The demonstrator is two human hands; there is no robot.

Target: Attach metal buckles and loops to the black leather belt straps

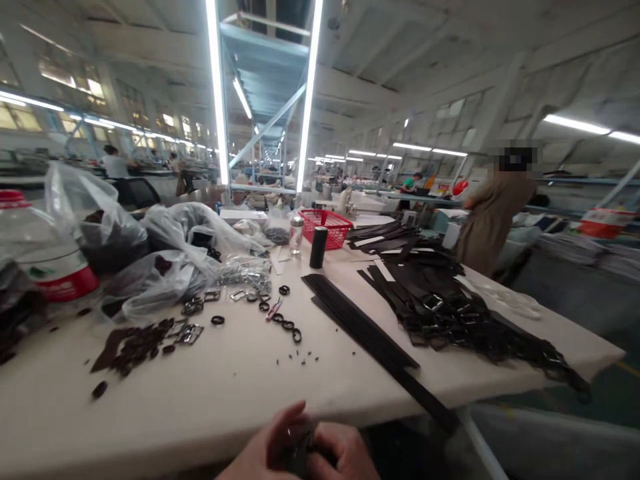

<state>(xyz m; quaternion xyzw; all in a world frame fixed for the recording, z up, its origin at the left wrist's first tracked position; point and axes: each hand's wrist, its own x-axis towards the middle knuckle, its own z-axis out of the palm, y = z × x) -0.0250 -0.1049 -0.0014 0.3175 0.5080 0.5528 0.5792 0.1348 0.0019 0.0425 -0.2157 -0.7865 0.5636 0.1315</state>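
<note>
At the bottom edge, just off the table's near side, my left hand [260, 450] and my right hand [345, 452] are close together. Between them is a dark strap [299, 457] with a small shiny metal glint near its top; its lower part is out of frame. My left fingers close round it, one finger pointing up. The right fingers are curled tight against the same strap. Ahead on the table lies a bundle of flat black straps [360, 323], one reaching over the near edge. Small black rings [287, 325] and tiny dark bits [303, 360] lie left of it.
A pile of black straps with metal buckles [450, 310] covers the table's right side. Brown loops [145, 343], loose buckles [190, 333], plastic bags [165, 273] and a large bottle [55, 260] are at left. Behind stand a black cylinder [319, 247] and a red basket [337, 230]. A person [493, 213] stands far right.
</note>
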